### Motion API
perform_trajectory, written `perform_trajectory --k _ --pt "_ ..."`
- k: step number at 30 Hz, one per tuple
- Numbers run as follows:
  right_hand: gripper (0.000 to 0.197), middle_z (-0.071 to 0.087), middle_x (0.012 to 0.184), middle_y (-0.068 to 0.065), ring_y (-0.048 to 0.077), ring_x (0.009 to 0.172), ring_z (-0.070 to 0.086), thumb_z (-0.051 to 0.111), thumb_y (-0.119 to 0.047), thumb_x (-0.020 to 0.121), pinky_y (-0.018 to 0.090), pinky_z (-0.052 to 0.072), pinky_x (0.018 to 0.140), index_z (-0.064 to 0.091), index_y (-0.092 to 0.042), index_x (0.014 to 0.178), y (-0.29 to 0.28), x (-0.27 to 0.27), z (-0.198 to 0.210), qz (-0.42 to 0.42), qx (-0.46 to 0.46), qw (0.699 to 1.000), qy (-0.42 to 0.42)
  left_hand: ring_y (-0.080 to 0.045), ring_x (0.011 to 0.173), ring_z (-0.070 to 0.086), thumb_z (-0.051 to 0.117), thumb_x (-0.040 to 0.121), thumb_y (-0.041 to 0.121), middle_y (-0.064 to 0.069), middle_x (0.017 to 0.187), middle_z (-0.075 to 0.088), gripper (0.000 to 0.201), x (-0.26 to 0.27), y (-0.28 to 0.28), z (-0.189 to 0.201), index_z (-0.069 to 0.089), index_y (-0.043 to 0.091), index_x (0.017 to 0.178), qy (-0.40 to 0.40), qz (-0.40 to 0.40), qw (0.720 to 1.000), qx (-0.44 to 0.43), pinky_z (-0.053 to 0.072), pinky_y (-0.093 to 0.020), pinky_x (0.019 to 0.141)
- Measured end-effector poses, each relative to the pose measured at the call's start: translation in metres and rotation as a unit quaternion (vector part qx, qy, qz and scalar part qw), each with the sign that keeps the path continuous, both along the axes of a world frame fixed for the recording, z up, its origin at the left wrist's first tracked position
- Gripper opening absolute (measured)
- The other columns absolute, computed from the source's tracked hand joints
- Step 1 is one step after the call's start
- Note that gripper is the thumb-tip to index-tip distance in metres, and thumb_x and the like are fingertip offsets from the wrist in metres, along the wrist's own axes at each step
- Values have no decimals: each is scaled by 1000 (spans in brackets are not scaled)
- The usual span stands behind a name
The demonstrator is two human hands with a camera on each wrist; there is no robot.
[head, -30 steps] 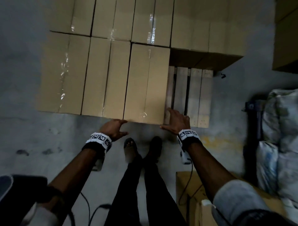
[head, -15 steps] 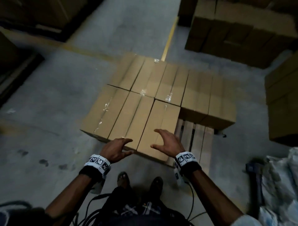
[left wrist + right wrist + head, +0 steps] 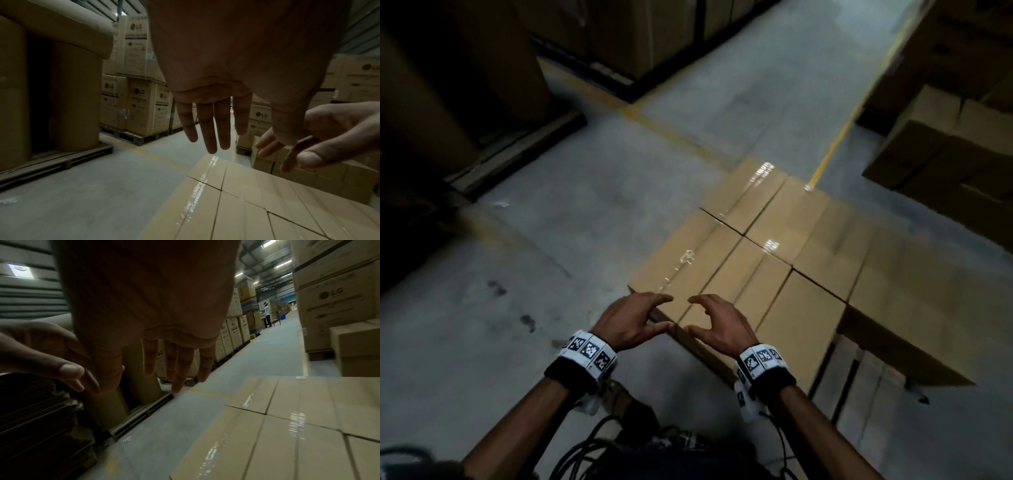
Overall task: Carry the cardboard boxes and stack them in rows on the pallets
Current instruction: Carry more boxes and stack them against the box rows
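Several taped cardboard boxes lie flat in two rows on a wooden pallet, whose bare slats show at the near right. My left hand and right hand hover side by side above the near left corner of the rows, fingers loosely spread, holding nothing and touching no box. From the left wrist, the left hand's fingers hang straight over the box tops. In the right wrist view the right fingers hang the same way above the boxes.
Bare concrete floor with yellow lines lies to the left. Big brown rolls on a pallet stand at left, tall printed cartons behind. More cardboard boxes are stacked at right. A person stands far down the aisle.
Both hands have lifted off the near box's front edge and come together, empty. The head view has risen and swung left, showing more floor.
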State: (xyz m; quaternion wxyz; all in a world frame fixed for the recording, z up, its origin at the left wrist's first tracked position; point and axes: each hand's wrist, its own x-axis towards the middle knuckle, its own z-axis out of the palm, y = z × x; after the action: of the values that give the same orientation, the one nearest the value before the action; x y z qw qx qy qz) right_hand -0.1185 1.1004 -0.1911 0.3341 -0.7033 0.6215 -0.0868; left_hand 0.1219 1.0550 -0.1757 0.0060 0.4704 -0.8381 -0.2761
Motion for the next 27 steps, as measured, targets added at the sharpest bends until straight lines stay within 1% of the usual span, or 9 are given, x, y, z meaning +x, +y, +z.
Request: perform_trajectory --k 4,7,10,14,19,21,23,25,27 --pt "59 54 146 -5 18 121 60 69 -48 90 34 49 97 54 -29 143 -71 86 1 14 -17 999 -28 -15 116 63 64 89 65 9 131 67 59 68 -52 -9 58 35 139 10 41 999 13 50 -31 91" --pt "55 53 145 -4 20 120 61 68 -45 91 38 51 97 54 -30 143 -127 149 2 38 -26 999 -17 -13 108 67 68 87 63 12 123 71 53 122 -95 -12 63 37 133 33 100 994 29 52 -29 86" --pt "57 52 147 -4 20 120 60 68 -46 90 41 52 97 52 -31 143 -174 186 5 45 -26 999 -12 -10 103 67 67 87 63 14 120 72 50 158 -136 -8 63 39 131 35 125 991 19 53 -30 84" --pt "58 51 147 -5 18 120 60 69 -50 90 39 53 95 53 -32 142 -236 211 1 44 -18 999 -7 -7 99 67 58 83 73 16 119 71 57 190 -196 -7 63 41 130 38 146 988 16 53 -29 81" --pt "58 51 148 -6 17 122 60 68 -52 90 36 51 96 53 -34 143 -340 231 -21 45 -12 999 3 -5 99 67 65 86 64 15 120 71 50 222 -293 -7 62 41 130 37 140 989 19 51 -27 81" --pt "57 52 147 -6 17 121 60 69 -51 90 36 51 97 54 -34 142 -392 243 -31 36 -18 999 -7 -5 100 67 65 88 62 14 120 72 49 234 -344 -9 63 39 130 23 122 992 15 50 -26 81" --pt "57 52 147 -6 17 121 60 69 -52 89 37 52 97 54 -34 141 -449 256 -40 31 -25 999 -21 -8 103 67 63 89 65 13 123 71 50 244 -403 -10 62 39 132 4 101 995 2 51 -28 83" --pt "58 52 146 -8 16 120 60 68 -55 89 37 52 96 54 -36 141 -509 268 -41 21 -21 999 -33 -10 103 67 61 90 66 11 124 70 52 252 -468 -5 60 38 134 -24 87 996 -1 50 -28 83" --pt "57 52 145 -9 15 119 61 68 -55 89 35 52 95 54 -35 141 -563 275 -34 -7 -23 999 -43 -12 105 66 61 91 65 10 125 70 53 254 -529 5 60 37 136 -38 73 997 0 49 -28 85"
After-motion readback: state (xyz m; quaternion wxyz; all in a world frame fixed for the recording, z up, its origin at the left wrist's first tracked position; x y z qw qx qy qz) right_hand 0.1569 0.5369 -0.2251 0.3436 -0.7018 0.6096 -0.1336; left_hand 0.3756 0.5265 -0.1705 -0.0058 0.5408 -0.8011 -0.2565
